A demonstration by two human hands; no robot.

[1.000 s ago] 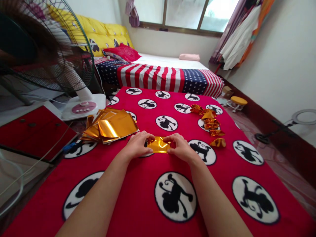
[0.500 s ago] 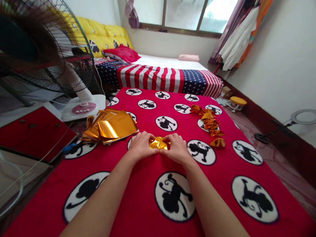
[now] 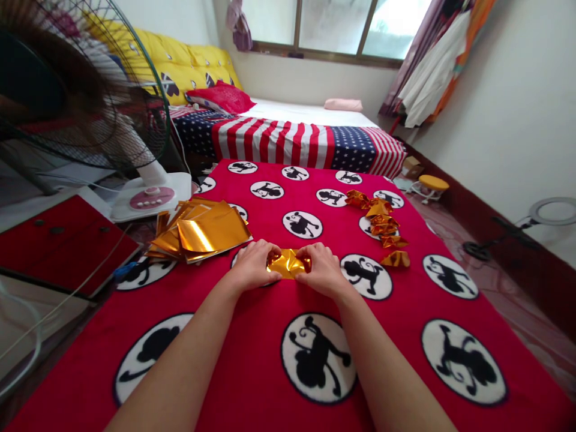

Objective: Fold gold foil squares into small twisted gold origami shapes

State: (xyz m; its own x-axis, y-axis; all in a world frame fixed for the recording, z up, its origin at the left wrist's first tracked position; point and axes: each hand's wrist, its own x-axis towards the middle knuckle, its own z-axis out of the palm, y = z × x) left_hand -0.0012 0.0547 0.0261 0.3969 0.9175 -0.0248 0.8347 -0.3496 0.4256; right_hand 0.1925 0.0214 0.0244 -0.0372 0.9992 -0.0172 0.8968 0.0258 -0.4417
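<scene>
A small piece of folded gold foil paper (image 3: 288, 264) lies at the middle of the red cloth (image 3: 252, 372), between my hands. My left hand (image 3: 254, 264) grips its left end, thumb at the near edge and fingers curled over the far side. The right end is pinched by my right hand (image 3: 320, 268) in the same way. To the left is a fanned stack of flat gold sheets (image 3: 213, 228). Several folded gold pieces (image 3: 384, 225) stand in a line to the right, beyond my right hand.
A fan (image 3: 150, 195) with blurred blades stands at the left beside a red-topped cabinet (image 3: 67, 240). A bed (image 3: 288, 141) is beyond the cloth. At the right are a yellow stool (image 3: 434, 183) and a ring-shaped stand (image 3: 553, 212).
My left hand has shifted slightly left and its thumb has drawn away from the right thumb, so more of the gold foil shows between my hands.
</scene>
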